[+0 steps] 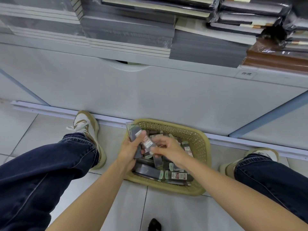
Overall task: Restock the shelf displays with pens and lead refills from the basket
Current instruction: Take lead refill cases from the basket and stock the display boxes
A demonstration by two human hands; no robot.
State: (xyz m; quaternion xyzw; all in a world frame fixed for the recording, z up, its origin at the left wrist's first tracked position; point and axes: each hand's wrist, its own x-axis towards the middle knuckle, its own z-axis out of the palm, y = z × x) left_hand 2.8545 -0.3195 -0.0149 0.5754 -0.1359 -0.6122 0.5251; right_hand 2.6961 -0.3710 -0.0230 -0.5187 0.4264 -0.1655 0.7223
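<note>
A tan plastic basket stands on the floor against the shelf base, holding several dark packs of lead refills. My left hand grips a small stack of dark refill packs over the basket's left side. My right hand pinches one labelled refill pack against that stack. Both hands are just above the basket's contents.
The white shelf base rises right behind the basket. Stacks of wrapped notebooks fill the shelf above. My knees in dark jeans and my two shoes flank the basket on the tiled floor.
</note>
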